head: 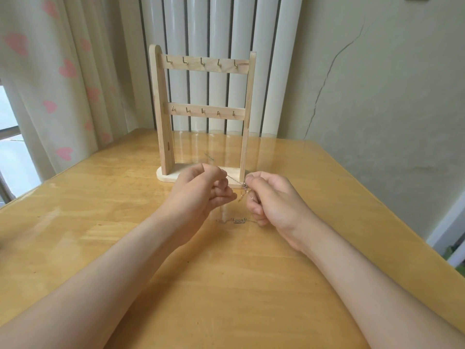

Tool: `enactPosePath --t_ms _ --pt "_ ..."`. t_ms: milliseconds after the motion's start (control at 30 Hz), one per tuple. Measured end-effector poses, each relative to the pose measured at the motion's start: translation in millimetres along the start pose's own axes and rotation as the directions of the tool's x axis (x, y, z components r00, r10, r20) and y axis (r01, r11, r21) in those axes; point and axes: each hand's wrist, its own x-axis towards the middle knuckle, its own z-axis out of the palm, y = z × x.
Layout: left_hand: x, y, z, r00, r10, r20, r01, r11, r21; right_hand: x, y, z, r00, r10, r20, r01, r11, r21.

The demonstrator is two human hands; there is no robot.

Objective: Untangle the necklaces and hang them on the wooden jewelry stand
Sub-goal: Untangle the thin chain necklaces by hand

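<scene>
Pinching necklaces (236, 180), left hand (201, 195), right hand (274, 200), tangle (245, 186) blurred (clasps indistinct)

Bare forearms (113, 260) from elbow to wrist, bare left grip (201, 191) and right grip (273, 197).

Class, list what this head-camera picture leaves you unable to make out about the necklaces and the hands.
1. Head view: how many necklaces form the tangle; the links are too fine, and the right hand partly covers it.
2. Head view: where the chain ends; the left hand is curled round it.
3. Head view: the lettering of the pendant lying on the table; too small and blurred.
</scene>
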Motion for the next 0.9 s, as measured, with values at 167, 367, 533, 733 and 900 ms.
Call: enactPosePath --t_ms 167,367,533,733,900 --pt "-2 -3 -5 0.999 0.018 -0.032 -0.011 0.98 0.2 -1 -2 -1 1.0 0.019 0.017 -0.02 0.999 0.041" --pt "-4 -4 -12 0.941 0.317 -0.122 -0.195 0.798 0.57 -2 -1 -9 0.995 0.016 -0.099 -0.02 0.999 -0.036" --pt "-3 -4 -16 0.896 0.441 -0.051 -0.181 0.467 0.865 3 8 -13 0.975 -0.049 -0.216 -0.017 0.955 -0.296" --pt "0 -6 -20 0.896 0.437 -0.075 -0.132 0.426 0.895 5 15 -12 0.963 -0.142 -0.23 -0.03 0.79 -0.612" --pt "4 -7 -25 0.833 0.517 -0.198 -0.094 0.485 0.869 10 17 -17 0.923 -0.173 -0.343 -0.095 0.763 -0.64"
